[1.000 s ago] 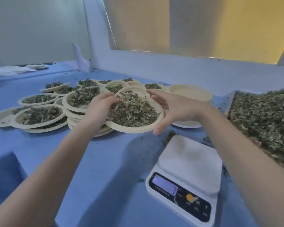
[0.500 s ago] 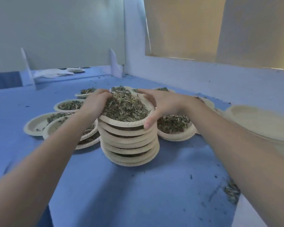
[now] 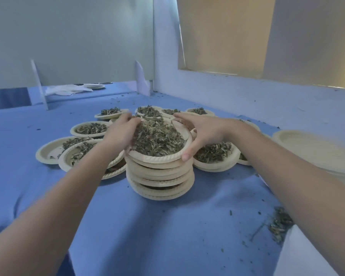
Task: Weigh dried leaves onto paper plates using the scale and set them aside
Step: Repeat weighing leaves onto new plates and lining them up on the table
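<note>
A beige paper plate [image 3: 157, 158] heaped with dried leaves [image 3: 157, 138] sits on top of a stack of filled plates [image 3: 160, 180] in the middle of the blue table. My left hand [image 3: 121, 134] grips its left rim with fingers curled over the leaves. Its right rim is held by my right hand [image 3: 203, 130], thumb down at the front edge. A white corner of the scale [image 3: 299, 253] shows at the lower right.
Several more leaf-filled plates [image 3: 91, 129] lie around the stack on the blue cloth [image 3: 167, 226]. Empty plates [image 3: 315, 148] are stacked at the right. Loose leaf scraps [image 3: 280, 224] lie near the scale. A white wall ledge [image 3: 267, 100] borders the far side.
Both hands carried the filled plate left from beside the scale and set it down on the stack. The view turned left, so most of the scale and the leaf pile left the frame.
</note>
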